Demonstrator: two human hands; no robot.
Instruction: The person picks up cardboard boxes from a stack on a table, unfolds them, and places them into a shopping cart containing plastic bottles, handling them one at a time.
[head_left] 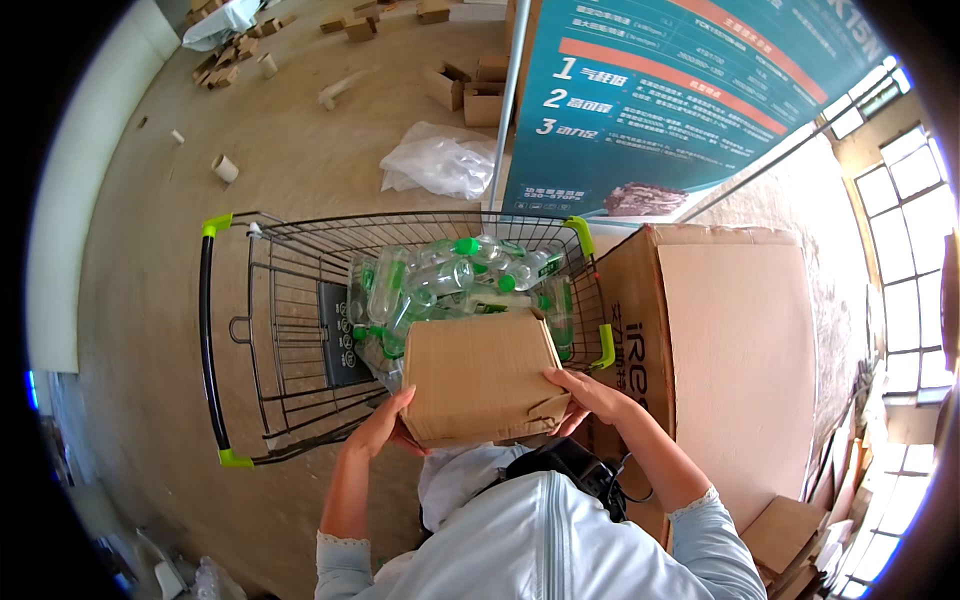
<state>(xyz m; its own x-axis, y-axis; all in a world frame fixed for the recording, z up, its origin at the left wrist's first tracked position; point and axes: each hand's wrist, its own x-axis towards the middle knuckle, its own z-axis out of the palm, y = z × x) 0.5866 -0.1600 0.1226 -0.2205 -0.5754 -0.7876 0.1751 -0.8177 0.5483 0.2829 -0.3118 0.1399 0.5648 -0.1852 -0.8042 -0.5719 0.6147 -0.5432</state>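
Between my hands is a brown cardboard box (482, 372), held over the near side of a shopping cart. My left hand (385, 422) grips its left side near the lower corner, thumb up along the edge. On the right side, my right hand (585, 398) has its thumb on top and its fingers curled underneath. Beyond the box, the wire shopping cart (290, 290) with green corner caps holds a heap of clear plastic bottles (440, 278) with green caps. The box hides part of that heap.
A large cardboard carton (735, 330) stands against the cart's right side. Behind it rises a teal printed banner (640, 110) on a metal pole. Farther off on the floor lie a crumpled clear plastic sheet (438, 160), small cardboard boxes (484, 103) and a short tube (225, 168).
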